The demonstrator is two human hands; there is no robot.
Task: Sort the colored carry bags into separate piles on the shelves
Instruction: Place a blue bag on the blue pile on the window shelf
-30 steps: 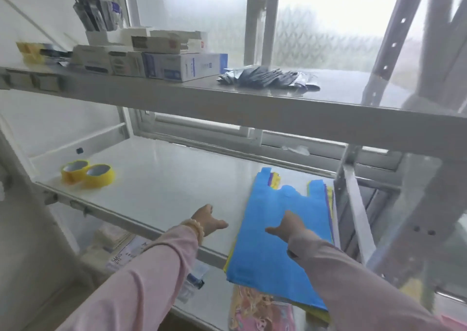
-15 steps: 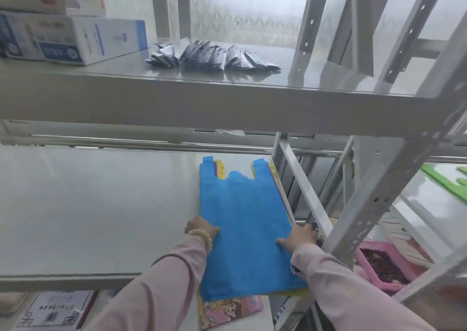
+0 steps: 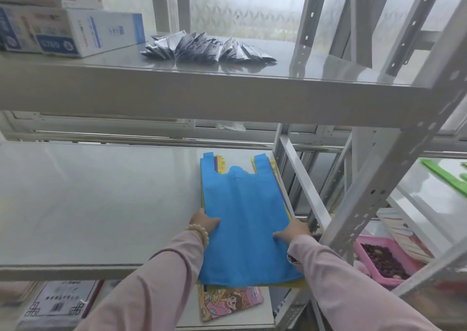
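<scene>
While colours lie mixed: stack of carry bags [image 3: 246,217] overhangs the shelf [image 3: 101,204] edge.
Hands: left hand [image 3: 203,223] and right hand [image 3: 294,231] pinch its sides, likely squaring it.

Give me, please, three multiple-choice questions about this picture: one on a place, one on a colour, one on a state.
1. Where does the stack of carry bags lie? A upper shelf; B middle shelf; C pink basket.
2. What colour is the top bag? A green; B yellow; C blue.
3. Which grips hold the stack? A left grip and right grip; B left only; C none.
Key: 1 B, it lies at that shelf's right end; 2 C, blue covers the stack; 3 A, each thumb lies on the top bag at a side edge.
</scene>
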